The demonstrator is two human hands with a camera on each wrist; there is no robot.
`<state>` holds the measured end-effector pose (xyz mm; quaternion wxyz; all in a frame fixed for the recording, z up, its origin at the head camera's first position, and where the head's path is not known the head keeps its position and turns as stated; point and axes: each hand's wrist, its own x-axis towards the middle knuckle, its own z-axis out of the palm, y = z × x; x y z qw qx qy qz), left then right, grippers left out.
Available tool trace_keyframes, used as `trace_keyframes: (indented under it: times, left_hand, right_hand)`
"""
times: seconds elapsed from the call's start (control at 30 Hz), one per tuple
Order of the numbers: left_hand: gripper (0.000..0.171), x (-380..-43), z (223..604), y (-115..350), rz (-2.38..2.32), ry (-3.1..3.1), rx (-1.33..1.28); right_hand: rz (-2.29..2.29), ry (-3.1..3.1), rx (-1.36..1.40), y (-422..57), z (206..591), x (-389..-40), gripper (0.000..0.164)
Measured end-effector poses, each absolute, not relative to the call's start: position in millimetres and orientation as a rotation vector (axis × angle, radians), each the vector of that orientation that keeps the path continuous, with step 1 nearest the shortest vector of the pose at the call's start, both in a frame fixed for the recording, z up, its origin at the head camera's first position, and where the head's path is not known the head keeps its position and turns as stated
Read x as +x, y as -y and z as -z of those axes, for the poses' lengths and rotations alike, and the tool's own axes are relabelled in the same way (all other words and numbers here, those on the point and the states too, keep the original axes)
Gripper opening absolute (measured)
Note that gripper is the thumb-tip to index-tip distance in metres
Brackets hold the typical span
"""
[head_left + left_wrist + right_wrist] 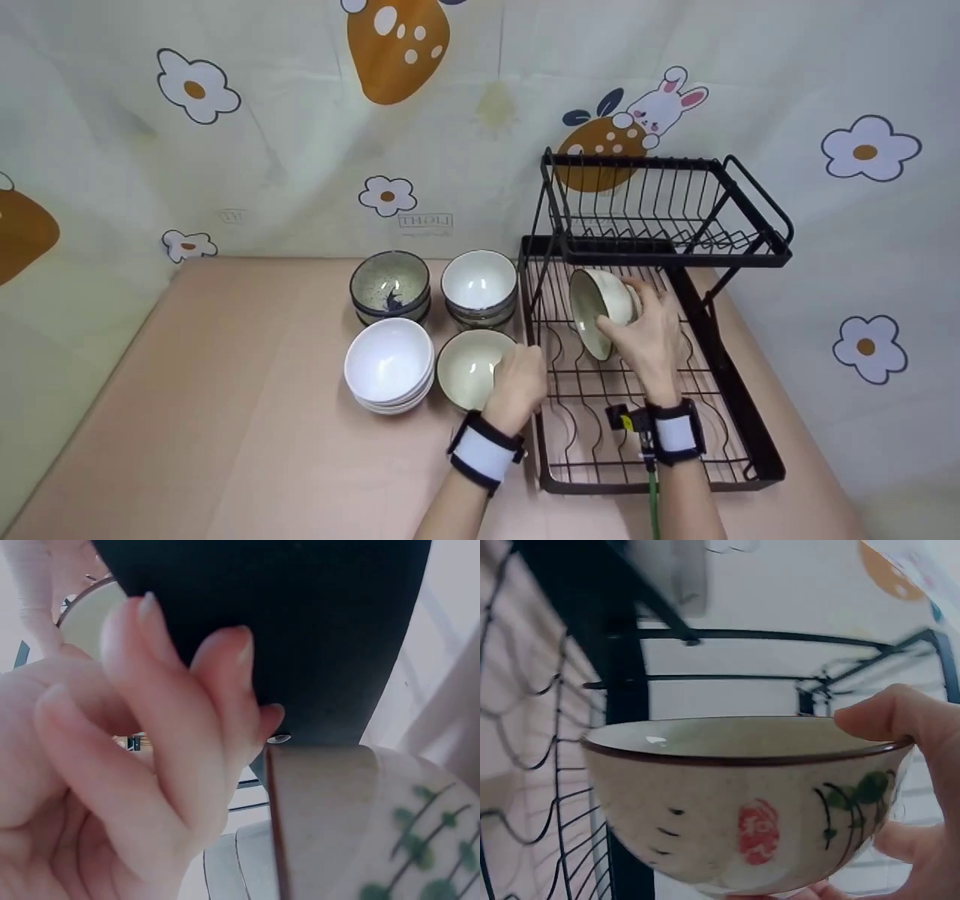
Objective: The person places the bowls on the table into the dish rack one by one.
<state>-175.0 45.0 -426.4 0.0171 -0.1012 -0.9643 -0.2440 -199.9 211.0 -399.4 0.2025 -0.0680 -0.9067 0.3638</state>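
Observation:
My right hand (pixel 654 337) grips a cream bowl (pixel 616 296) with a dark rim, thumb inside the rim and fingers behind it. The bowl is tipped on its side above the rack's lower tier, its opening facing left. In the right wrist view, green leaves and a red stamp mark the bowl's wall (pixel 705 802). My left hand (pixel 520 382), fingers loosely curled and holding nothing, is beside the rack's left edge, partly covering a pale green bowl (pixel 472 367). A bowl with green leaves (pixel 330 817) is close to its fingers in the left wrist view.
A black two-tier dish rack (pixel 664 486) stands at the right. Left of it are a white bowl stack (pixel 390 364), a grey-green bowl stack (pixel 390 281) and a white-topped stack (pixel 480 281). A patterned cloth (pixel 300 150) hangs behind the table (pixel 225 390).

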Motion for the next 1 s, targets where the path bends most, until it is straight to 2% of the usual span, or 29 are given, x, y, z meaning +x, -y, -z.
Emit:
trace_keyframes:
  times: [0.37, 0.8, 1.0]
  left_hand:
    - [0.014, -176, 427, -45, 0.780, 2.994, -0.312]
    - [0.014, -176, 429, -44, 0.764, 2.990, -0.313]
    - [0.015, -176, 428, -43, 0.768, 2.998, -0.308]
  right_hand:
    - [-0.610, 2.389, 0.240, -213, 422, -219, 0.068]
    - [-0.137, 2.438, 0.576, -211, 436, -249, 0.079]
    - [0.043, 2.478, 0.648, -207, 438, -264, 0.080]
